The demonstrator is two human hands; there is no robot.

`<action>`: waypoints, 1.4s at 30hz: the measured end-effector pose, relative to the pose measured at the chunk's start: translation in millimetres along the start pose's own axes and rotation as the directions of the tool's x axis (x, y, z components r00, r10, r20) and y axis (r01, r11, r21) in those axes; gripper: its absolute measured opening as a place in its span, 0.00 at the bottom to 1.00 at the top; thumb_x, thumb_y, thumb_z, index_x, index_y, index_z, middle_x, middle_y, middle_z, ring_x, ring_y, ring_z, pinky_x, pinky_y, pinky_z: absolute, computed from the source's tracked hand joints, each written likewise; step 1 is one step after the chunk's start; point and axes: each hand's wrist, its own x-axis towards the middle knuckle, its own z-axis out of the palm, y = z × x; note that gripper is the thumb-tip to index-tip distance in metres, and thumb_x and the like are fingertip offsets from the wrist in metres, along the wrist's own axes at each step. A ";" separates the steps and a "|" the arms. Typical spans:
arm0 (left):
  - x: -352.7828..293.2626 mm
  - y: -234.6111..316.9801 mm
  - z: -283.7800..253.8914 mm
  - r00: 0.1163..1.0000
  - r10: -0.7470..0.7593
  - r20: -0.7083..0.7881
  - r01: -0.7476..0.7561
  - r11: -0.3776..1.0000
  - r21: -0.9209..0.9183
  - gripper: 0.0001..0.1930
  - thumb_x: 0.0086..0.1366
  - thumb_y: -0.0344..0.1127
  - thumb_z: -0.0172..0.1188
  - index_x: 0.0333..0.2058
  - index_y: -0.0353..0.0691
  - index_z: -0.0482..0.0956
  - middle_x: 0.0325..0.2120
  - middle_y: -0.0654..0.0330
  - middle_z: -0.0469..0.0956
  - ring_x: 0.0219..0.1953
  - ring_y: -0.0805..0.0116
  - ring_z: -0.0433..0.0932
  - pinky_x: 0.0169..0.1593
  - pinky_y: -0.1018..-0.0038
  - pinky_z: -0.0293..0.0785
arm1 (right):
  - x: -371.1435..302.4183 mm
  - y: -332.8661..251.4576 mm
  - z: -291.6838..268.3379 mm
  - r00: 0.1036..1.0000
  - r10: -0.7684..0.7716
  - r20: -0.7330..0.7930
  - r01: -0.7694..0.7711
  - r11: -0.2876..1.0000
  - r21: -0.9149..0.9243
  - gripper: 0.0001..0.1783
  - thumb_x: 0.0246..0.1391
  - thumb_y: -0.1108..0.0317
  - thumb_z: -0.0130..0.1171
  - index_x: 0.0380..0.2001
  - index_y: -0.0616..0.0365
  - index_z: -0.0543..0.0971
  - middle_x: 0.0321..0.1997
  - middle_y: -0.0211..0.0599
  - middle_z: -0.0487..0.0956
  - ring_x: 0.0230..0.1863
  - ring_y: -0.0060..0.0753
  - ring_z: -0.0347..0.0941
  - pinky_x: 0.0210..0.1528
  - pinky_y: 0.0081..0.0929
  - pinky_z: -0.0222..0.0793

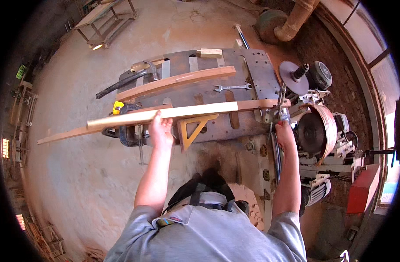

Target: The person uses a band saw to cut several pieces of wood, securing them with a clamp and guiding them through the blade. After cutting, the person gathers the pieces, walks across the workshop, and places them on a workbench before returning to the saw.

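Observation:
A long wooden strip (204, 108), pale for most of its length and reddish at its right end, lies across the near side of a dark metal machine table (208, 131). My left hand (160, 131) grips its near edge left of the middle, thumb on top. At the right end stands a metal clamp (282, 102) with an upright lever. My right hand (285, 132) is closed at the clamp's near side, around what looks like its handle; the fingers partly hide it. A yellow-edged triangular square (192, 134) sits beside my left hand, below the strip.
Behind the strip lie a reddish batten (178, 81), an open-ended wrench (233, 87), a hammer (125, 84) and a wooden block (210, 53). A yellow tape measure (118, 107) is at the left edge. Machinery with a round disc (293, 78) and a sanding drum (311, 129) stands right.

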 end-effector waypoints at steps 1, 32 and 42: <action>-10.1 -0.6 -4.6 0.999 -0.027 -0.030 0.026 0.999 -0.020 0.13 0.64 0.36 0.62 0.45 0.39 0.73 0.39 0.61 0.74 0.41 0.68 0.73 0.47 0.67 0.73 | -17.5 -10.5 -7.6 1.000 0.018 0.014 -0.017 1.000 -0.026 0.17 0.58 0.64 0.51 0.46 0.65 0.73 0.36 0.45 0.76 0.37 0.41 0.72 0.38 0.34 0.66; -57.3 148.9 -9.7 0.573 -0.388 0.721 -0.791 -0.492 0.364 0.21 0.52 0.34 0.68 0.44 0.36 0.74 0.36 0.46 0.77 0.43 0.43 0.76 0.44 0.53 0.71 | -204.4 -41.6 -49.7 0.966 0.260 -0.005 -0.260 0.964 -0.064 0.19 0.60 0.61 0.49 0.49 0.64 0.67 0.38 0.63 0.79 0.45 0.64 0.76 0.47 0.51 0.70; -72.1 39.9 91.1 0.365 -0.610 0.703 -0.923 -0.337 0.187 0.22 0.55 0.38 0.66 0.47 0.37 0.74 0.41 0.50 0.78 0.46 0.49 0.76 0.47 0.56 0.73 | -244.0 -57.8 -86.9 0.934 0.342 0.106 -0.341 0.940 -0.026 0.21 0.62 0.60 0.51 0.51 0.65 0.65 0.41 0.63 0.79 0.46 0.63 0.75 0.47 0.50 0.70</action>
